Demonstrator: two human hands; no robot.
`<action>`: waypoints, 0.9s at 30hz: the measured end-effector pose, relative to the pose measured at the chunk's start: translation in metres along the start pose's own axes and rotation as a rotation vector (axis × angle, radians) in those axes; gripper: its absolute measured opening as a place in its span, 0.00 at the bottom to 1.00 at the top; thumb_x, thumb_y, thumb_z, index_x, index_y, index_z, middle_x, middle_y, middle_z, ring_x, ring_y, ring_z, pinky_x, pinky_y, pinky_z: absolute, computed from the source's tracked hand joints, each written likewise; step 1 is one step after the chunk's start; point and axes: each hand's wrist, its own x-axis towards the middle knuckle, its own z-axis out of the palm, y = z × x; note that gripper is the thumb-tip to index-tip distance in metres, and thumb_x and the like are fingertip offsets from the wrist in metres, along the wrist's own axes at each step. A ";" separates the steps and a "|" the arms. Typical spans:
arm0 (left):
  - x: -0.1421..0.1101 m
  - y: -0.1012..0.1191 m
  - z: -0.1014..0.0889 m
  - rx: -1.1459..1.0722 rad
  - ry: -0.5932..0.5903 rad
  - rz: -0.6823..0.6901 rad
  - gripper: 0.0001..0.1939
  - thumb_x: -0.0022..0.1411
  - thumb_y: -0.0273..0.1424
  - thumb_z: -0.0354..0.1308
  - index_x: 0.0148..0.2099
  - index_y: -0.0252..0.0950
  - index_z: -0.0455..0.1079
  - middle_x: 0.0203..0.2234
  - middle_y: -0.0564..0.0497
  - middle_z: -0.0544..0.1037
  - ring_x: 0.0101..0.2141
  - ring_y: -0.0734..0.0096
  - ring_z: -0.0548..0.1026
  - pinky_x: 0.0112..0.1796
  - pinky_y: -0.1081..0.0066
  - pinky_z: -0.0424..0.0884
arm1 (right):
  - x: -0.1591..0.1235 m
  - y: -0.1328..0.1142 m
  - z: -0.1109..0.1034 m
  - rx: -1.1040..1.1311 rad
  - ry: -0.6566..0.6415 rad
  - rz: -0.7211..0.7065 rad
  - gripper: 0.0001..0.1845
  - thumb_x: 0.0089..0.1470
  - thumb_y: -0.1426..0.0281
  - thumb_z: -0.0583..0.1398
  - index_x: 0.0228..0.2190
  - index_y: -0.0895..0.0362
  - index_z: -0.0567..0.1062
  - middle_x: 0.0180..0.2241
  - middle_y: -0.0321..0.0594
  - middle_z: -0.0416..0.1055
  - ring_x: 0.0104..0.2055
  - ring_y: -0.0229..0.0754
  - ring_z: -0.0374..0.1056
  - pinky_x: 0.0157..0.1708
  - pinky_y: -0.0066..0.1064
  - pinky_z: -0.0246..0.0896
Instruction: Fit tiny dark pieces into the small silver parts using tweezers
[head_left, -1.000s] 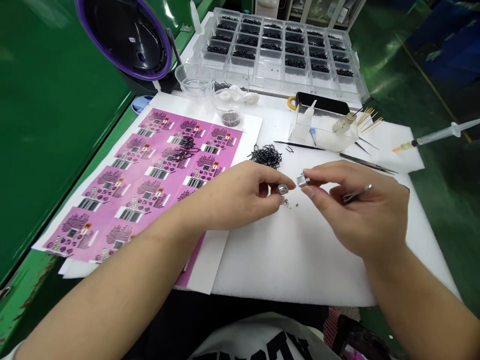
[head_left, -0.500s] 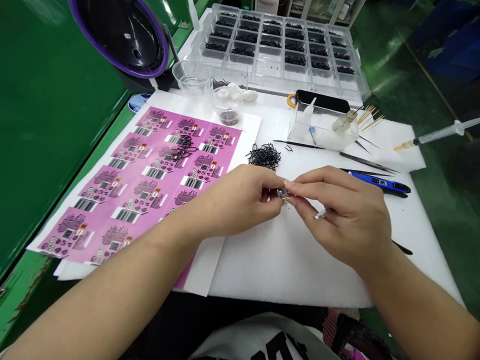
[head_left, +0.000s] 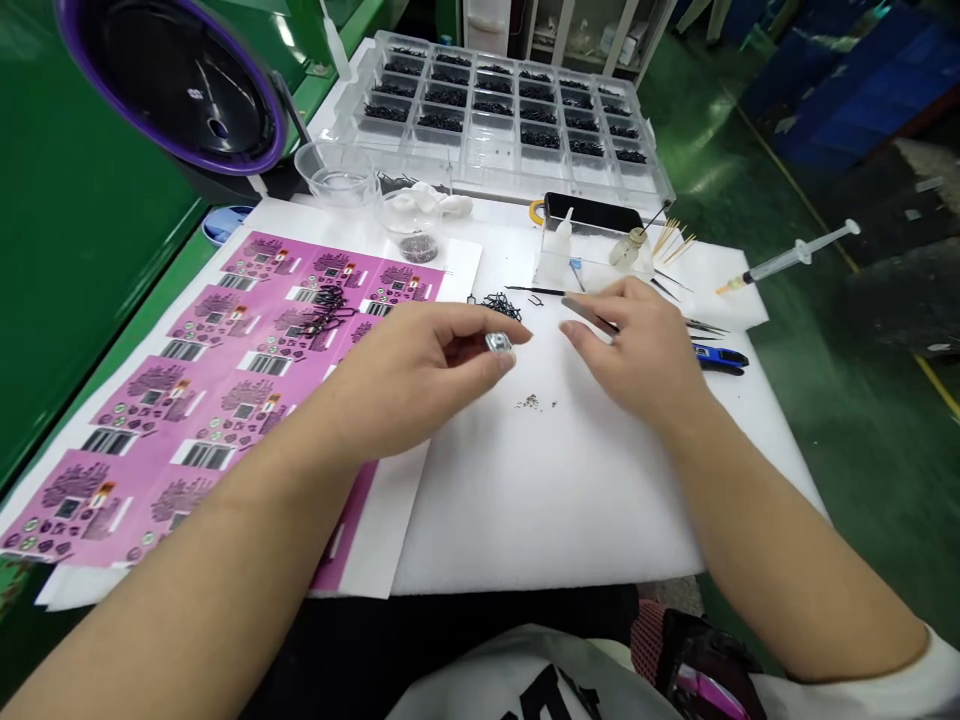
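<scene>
My left hand [head_left: 427,375] is closed, with a small shiny, clear-silver piece [head_left: 497,343] pinched between thumb and bent fingers. My right hand [head_left: 637,345] is closed around a flat grey metal tool that looks like tweezers [head_left: 590,314]; its blunt end points left toward the other hand. A gap separates the two hands. Beyond my left fingertips lies a heap of small black bent pins [head_left: 501,306], partly hidden by that hand. Tiny dark crumbs [head_left: 531,402] lie on the white foam surface [head_left: 540,500] below the hands.
Pink printed label sheets [head_left: 217,380] spread at left, with black pieces on top. A compartment box [head_left: 491,160] of black parts stands behind. Clear cups [head_left: 337,178], a phone [head_left: 592,210], a small glass bottle [head_left: 628,247], a syringe [head_left: 787,262] and a blue-handled tool [head_left: 721,357] surround the work area.
My right hand has let go of the small piece and moved away, up and right; the grey tool now projects from its fingers. My left hand keeps the piece. The view has shifted.
</scene>
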 end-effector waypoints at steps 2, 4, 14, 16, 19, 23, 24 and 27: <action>0.000 -0.002 -0.003 -0.006 0.106 -0.022 0.14 0.61 0.36 0.59 0.48 0.43 0.78 0.20 0.55 0.73 0.22 0.72 0.68 0.25 0.70 0.60 | 0.004 -0.010 0.009 0.068 0.000 -0.059 0.11 0.58 0.70 0.59 0.40 0.54 0.81 0.33 0.40 0.72 0.36 0.43 0.69 0.37 0.35 0.62; 0.000 -0.005 -0.005 -0.036 0.208 -0.043 0.14 0.61 0.37 0.60 0.48 0.44 0.78 0.23 0.54 0.76 0.26 0.69 0.71 0.28 0.69 0.64 | 0.006 -0.018 0.018 0.064 -0.071 -0.094 0.10 0.58 0.73 0.58 0.37 0.54 0.80 0.33 0.39 0.73 0.36 0.43 0.69 0.37 0.34 0.61; -0.004 0.000 -0.008 -0.069 0.205 -0.040 0.15 0.61 0.38 0.59 0.48 0.41 0.78 0.21 0.54 0.75 0.26 0.69 0.71 0.27 0.70 0.63 | 0.005 -0.025 0.037 -0.027 -0.125 -0.159 0.11 0.60 0.70 0.58 0.42 0.55 0.80 0.38 0.44 0.74 0.44 0.49 0.66 0.44 0.38 0.59; -0.004 0.000 -0.008 -0.072 0.200 -0.034 0.16 0.61 0.38 0.59 0.49 0.41 0.78 0.22 0.54 0.75 0.26 0.70 0.70 0.27 0.70 0.63 | 0.005 -0.026 0.039 -0.023 -0.140 -0.171 0.12 0.60 0.72 0.57 0.42 0.53 0.79 0.38 0.42 0.74 0.44 0.47 0.66 0.44 0.36 0.60; -0.005 -0.001 -0.008 -0.102 0.178 -0.021 0.17 0.61 0.37 0.58 0.50 0.39 0.78 0.24 0.53 0.76 0.26 0.71 0.69 0.28 0.70 0.64 | 0.006 -0.026 0.040 -0.019 -0.154 -0.176 0.12 0.60 0.74 0.56 0.38 0.54 0.79 0.37 0.42 0.73 0.43 0.46 0.65 0.43 0.35 0.60; -0.004 -0.002 -0.006 -0.099 0.143 -0.035 0.17 0.61 0.36 0.58 0.50 0.39 0.78 0.20 0.55 0.72 0.23 0.73 0.65 0.26 0.71 0.61 | 0.005 -0.026 0.037 -0.021 -0.184 -0.183 0.07 0.59 0.72 0.57 0.35 0.55 0.76 0.39 0.43 0.71 0.44 0.48 0.65 0.43 0.37 0.60; -0.003 -0.002 -0.005 -0.106 0.146 -0.036 0.16 0.61 0.36 0.58 0.49 0.39 0.78 0.19 0.55 0.70 0.22 0.73 0.64 0.25 0.72 0.59 | 0.004 -0.027 0.035 -0.022 -0.199 -0.186 0.06 0.59 0.72 0.57 0.34 0.55 0.75 0.39 0.43 0.71 0.44 0.48 0.65 0.42 0.37 0.60; -0.002 -0.002 -0.003 -0.138 0.129 -0.050 0.16 0.61 0.36 0.58 0.49 0.39 0.78 0.17 0.57 0.64 0.21 0.75 0.60 0.23 0.72 0.55 | 0.002 -0.027 0.026 -0.016 -0.244 -0.188 0.05 0.58 0.72 0.58 0.31 0.56 0.74 0.38 0.43 0.70 0.42 0.47 0.65 0.39 0.37 0.61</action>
